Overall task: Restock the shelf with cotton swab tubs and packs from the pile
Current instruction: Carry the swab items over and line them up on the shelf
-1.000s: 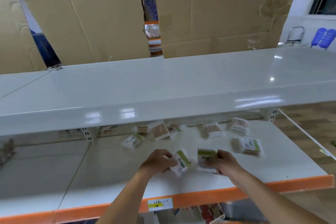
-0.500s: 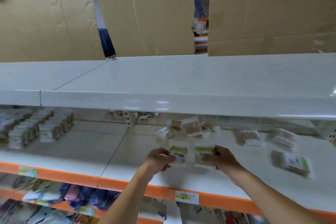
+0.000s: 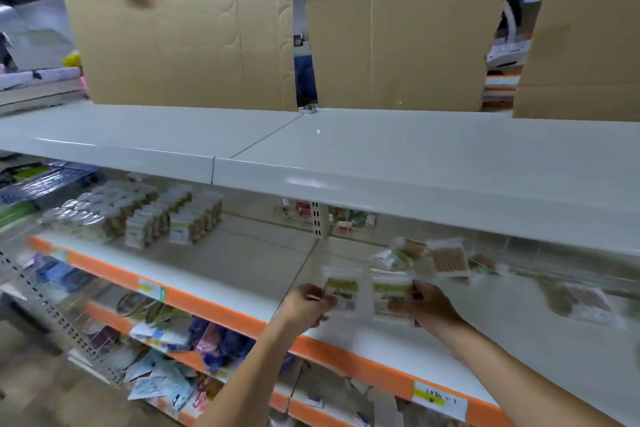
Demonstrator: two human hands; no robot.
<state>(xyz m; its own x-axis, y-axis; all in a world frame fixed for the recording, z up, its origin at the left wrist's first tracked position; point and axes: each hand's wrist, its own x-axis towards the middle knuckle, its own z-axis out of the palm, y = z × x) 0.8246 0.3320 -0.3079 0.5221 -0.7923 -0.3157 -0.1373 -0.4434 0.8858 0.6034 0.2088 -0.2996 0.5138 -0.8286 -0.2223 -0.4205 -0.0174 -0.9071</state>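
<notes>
**A:** Shop aisle, white shelf with an orange front edge, torn cardboard sheets standing on the board above. What's changed in the last second?

**B:** The view has swung left, so the neat rows of packs far left of the fingers now show. Both hands kept their packs and drifted that way. My guess: those 2 are headed for the rows.

**A:** Grip?

**B:** Left hand pinches 1 green-label pack by its edge, fingers curled. Right hand holds the other pack the same way. Both packs sit upright between the 2 hands, just above the shelf.

**A:** And the pile?

**B:** The loose pile lies just beyond the right fingertips, blurry.
</notes>
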